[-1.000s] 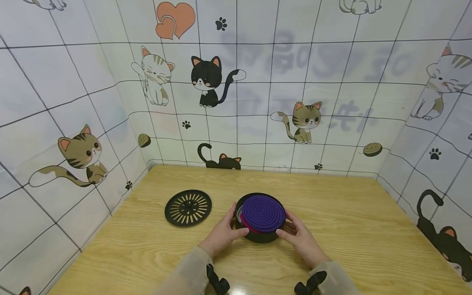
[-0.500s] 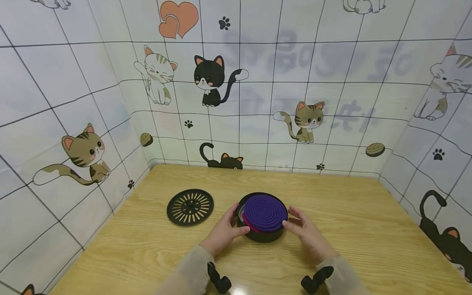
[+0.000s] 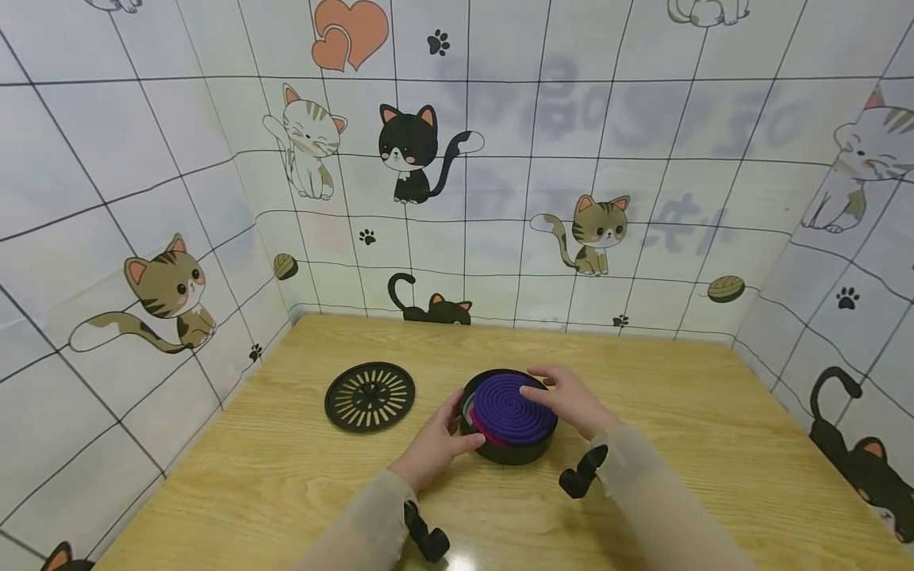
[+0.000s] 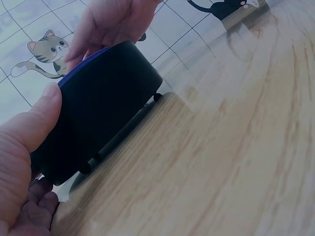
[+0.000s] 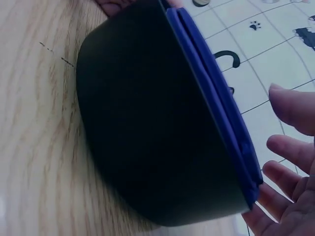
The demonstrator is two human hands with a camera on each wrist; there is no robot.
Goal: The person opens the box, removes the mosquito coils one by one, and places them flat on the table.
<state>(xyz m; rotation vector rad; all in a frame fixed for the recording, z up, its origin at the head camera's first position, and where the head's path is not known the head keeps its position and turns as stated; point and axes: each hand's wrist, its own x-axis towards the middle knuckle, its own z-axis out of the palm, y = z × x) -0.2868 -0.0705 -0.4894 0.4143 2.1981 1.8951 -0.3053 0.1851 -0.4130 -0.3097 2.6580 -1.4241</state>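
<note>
A round black mosquito coil holder (image 3: pixel 510 455) stands on the wooden table, resting on small feet visible in the left wrist view. Inside lies a purple spiral coil (image 3: pixel 503 412), its edge rising above the rim, with a pink coil (image 3: pixel 487 431) peeking out beneath it. My left hand (image 3: pixel 437 444) grips the holder's left side, thumb at the near wall and fingers round the far side. Above the coil's right part hovers my right hand (image 3: pixel 571 402). In the right wrist view its spread fingers (image 5: pixel 290 147) are beside the coil's edge, holding nothing.
The slotted black lid (image 3: pixel 370 396) with a small central knob lies flat on the table (image 3: pixel 685 428), left of the holder. Behind and to both sides stand walls covered in cat-print tile sheeting (image 3: pixel 500 262). A black strap with a camera sits on each wrist.
My right hand has let go of the holder's right side and moved up and inward over the purple coil. The left hand keeps its grip, and the holder stays in place.
</note>
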